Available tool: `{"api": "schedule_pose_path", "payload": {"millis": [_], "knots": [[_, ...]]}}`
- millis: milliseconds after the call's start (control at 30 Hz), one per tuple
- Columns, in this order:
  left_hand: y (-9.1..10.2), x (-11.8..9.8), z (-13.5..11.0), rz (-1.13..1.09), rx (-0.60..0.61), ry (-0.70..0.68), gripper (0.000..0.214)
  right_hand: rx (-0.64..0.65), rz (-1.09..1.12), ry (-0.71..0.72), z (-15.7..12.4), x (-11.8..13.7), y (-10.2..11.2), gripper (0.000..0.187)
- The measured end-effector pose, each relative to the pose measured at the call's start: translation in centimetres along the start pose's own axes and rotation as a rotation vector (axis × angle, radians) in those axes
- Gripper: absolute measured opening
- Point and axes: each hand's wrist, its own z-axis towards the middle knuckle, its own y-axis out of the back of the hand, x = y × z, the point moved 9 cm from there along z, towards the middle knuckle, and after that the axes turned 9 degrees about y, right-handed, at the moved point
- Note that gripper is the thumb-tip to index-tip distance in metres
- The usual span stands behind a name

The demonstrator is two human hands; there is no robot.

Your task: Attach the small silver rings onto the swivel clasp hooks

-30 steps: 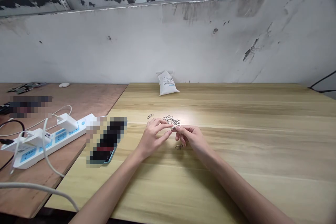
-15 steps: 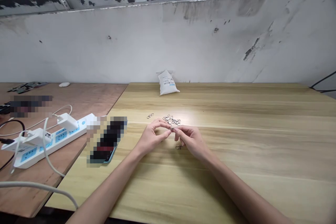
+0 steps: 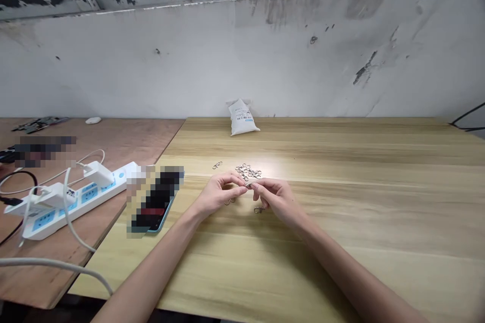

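I saw the left hand (image 3: 216,194) and right hand (image 3: 279,200), each grip pinched nearly closed, holding a small metal piece (image 3: 248,186) between them over the surface (image 3: 341,181), seemingly mid-work, near loose clasps (image 3: 254,173), how many finished I couldn't tell.

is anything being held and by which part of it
A small metal piece is pinched by both the left hand and the right hand; which part of it each grips is too small to tell.
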Motion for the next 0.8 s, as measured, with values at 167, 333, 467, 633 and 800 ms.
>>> {"api": "schedule_pose_path", "payload": {"millis": [167,333,467,633,800], "knots": [[-0.7,-0.4,-0.2,-0.002,0.086,0.031,0.021,0.014,0.025,0.019,0.0,0.4,0.0,0.038],[-0.5,-0.6,-0.3,-0.039,0.085,0.032,0.019,0.018,0.025,0.033,0.1,0.9,0.2,0.036],[0.8,-0.7,-0.2,-0.044,-0.039,-0.022,0.014,-0.020,-0.087,0.127,0.2,1.8,0.8,0.028],[1.6,-1.8,-0.6,0.140,-0.185,-0.151,0.011,0.017,-0.254,0.174,0.0,2.1,0.5,0.022],[1.1,-3.7,-1.7,0.388,-0.264,-0.323,0.006,0.111,-0.107,0.045,-0.3,0.7,-0.4,0.027]]}}
